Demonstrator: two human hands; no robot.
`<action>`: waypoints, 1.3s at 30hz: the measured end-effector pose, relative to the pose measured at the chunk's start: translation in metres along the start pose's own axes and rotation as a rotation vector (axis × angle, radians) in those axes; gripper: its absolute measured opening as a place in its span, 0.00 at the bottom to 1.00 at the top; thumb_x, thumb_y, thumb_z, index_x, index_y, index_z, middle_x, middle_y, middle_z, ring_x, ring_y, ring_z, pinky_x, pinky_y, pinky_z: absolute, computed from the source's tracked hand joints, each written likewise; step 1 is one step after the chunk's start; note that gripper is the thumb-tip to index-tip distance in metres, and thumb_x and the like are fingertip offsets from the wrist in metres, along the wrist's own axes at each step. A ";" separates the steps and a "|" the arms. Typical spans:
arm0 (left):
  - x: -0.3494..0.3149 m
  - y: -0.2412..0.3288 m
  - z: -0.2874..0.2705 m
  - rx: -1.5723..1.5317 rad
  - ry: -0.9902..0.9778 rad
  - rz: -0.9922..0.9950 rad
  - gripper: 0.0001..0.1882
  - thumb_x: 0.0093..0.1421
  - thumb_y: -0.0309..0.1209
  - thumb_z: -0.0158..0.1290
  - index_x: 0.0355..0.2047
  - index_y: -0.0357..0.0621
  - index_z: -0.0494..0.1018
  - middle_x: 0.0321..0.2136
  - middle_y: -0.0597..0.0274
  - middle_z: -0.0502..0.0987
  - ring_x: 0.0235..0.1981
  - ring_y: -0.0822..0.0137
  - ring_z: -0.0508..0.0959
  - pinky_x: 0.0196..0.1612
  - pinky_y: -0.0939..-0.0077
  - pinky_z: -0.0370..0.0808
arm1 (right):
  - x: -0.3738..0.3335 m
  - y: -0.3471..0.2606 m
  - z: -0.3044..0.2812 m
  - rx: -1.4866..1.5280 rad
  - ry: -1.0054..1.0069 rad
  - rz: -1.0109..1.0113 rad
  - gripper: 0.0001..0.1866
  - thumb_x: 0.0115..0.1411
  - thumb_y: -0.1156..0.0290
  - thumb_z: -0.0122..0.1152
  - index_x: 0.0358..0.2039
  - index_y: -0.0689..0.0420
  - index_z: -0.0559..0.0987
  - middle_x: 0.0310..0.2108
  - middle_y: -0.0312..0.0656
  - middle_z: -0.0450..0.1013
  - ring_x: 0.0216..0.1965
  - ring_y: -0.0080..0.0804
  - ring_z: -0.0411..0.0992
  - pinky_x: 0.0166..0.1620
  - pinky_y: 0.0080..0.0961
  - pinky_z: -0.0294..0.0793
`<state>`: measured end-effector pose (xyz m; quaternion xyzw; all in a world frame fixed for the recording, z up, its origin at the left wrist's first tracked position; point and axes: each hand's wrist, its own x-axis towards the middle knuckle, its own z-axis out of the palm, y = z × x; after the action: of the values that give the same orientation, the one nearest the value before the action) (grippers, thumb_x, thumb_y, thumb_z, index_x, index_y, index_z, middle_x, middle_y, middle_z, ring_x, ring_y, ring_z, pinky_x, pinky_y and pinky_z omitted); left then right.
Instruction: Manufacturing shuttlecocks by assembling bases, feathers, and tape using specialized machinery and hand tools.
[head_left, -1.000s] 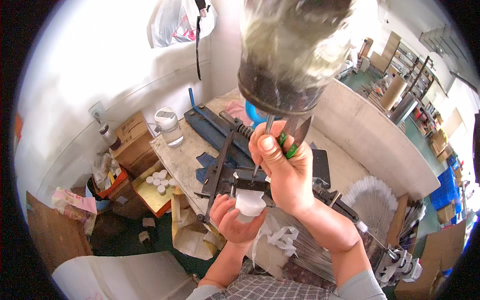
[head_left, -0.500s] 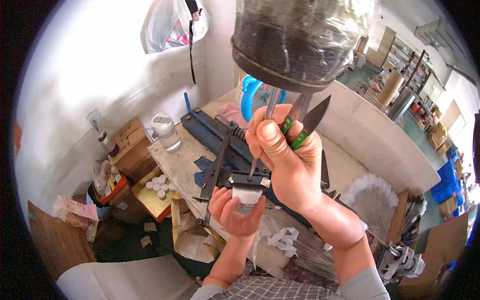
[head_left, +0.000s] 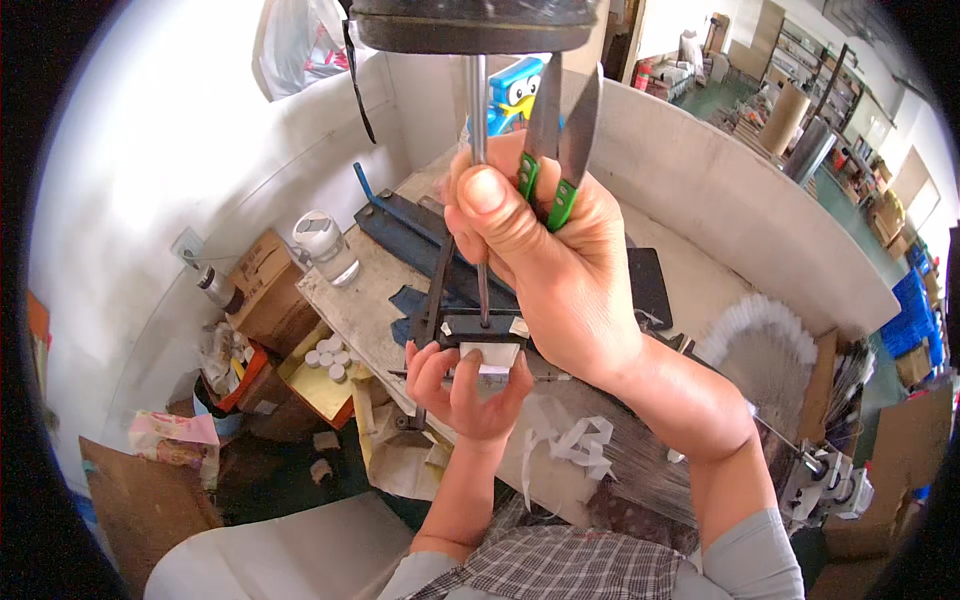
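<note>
My right hand (head_left: 570, 270) is closed round a thin upright metal rod (head_left: 478, 100). Tucked in the same fist are green-handled thread snips (head_left: 563, 200), their two blades apart and pointing up. The rod's lower end meets a black metal block (head_left: 500, 326) on the bench. A heavy dark cylinder (head_left: 470, 30) hangs over the rod's top. My left hand (head_left: 470, 395) pinches a small white piece (head_left: 490, 355) at the block's near side, thumb and fingers on either side of it. Its exact kind is unclear.
On the bench (head_left: 330, 295) stand a clear jar (head_left: 327, 250) and a blue metal bar (head_left: 420, 240). White strips (head_left: 575, 445) and bundled thin bristles (head_left: 640, 480) lie right of my left forearm. A box with white caps (head_left: 325, 385) sits lower left.
The view has shifted, so the dark cylinder now shows higher and the rod stands straighter. Both hands keep their holds; the white piece appears tilted differently.
</note>
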<state>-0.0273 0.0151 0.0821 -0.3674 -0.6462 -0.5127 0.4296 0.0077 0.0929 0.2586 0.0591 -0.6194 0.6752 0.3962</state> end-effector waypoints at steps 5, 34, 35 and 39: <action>0.000 -0.001 -0.004 0.060 -0.032 0.045 0.27 0.46 0.40 0.64 0.43 0.43 0.68 0.39 0.59 0.64 0.44 0.56 0.66 0.50 0.50 0.65 | 0.003 0.012 -0.004 0.050 -0.030 -0.107 0.11 0.63 0.68 0.50 0.25 0.59 0.66 0.18 0.29 0.60 0.21 0.15 0.56 0.25 0.16 0.59; -0.004 0.005 -0.006 0.075 0.012 0.090 0.19 0.51 0.34 0.60 0.41 0.38 0.71 0.43 0.54 0.68 0.44 0.52 0.69 0.45 0.58 0.69 | -0.153 0.035 -0.037 0.525 0.071 1.008 0.29 0.64 0.43 0.31 0.38 0.56 0.71 0.18 0.28 0.57 0.16 0.16 0.50 0.18 0.15 0.49; -0.004 0.004 -0.005 0.082 0.038 0.105 0.19 0.52 0.34 0.60 0.41 0.39 0.71 0.41 0.56 0.69 0.43 0.54 0.69 0.44 0.58 0.69 | -0.154 0.035 -0.033 0.550 0.094 1.007 0.26 0.65 0.45 0.31 0.36 0.54 0.70 0.18 0.28 0.56 0.16 0.16 0.50 0.18 0.14 0.49; -0.006 0.000 0.000 0.085 0.098 0.135 0.20 0.49 0.32 0.61 0.42 0.40 0.71 0.39 0.57 0.69 0.42 0.55 0.70 0.44 0.59 0.70 | -0.149 0.034 -0.029 0.628 0.101 1.001 0.24 0.65 0.45 0.32 0.32 0.53 0.69 0.17 0.27 0.55 0.15 0.16 0.50 0.17 0.14 0.48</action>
<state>-0.0249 0.0148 0.0762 -0.3662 -0.6193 -0.4722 0.5093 0.1005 0.0520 0.1402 -0.1580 -0.3231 0.9328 0.0222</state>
